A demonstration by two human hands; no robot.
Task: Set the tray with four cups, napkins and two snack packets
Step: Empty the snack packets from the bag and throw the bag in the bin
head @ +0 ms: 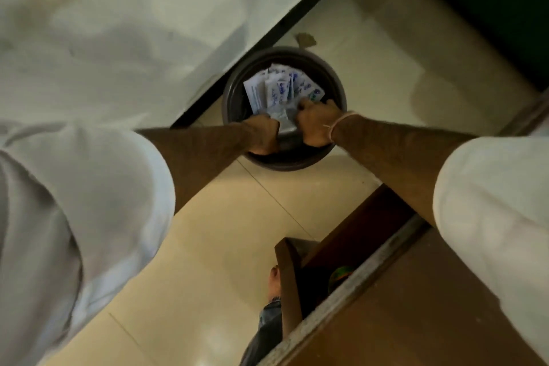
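A dark round bin (237, 98) stands on the floor, and white packets with blue print (279, 86) lie inside it. Both of my hands are over its near rim. My left hand (264, 134) and my right hand (316, 125) are closed close together on a small silvery-white wrapper (285, 122) held between them. A pale band is on my right wrist. The picture is blurred, so I cannot read the wrapper. No tray, cup or napkin is in view.
The bin sits against a white wall with a black skirting (267, 30). Beige floor tiles (237, 246) spread below it. A brown wooden cabinet (416, 306) fills the lower right, with my foot (274, 282) beside it. A brown scrap (306, 38) lies behind the bin.
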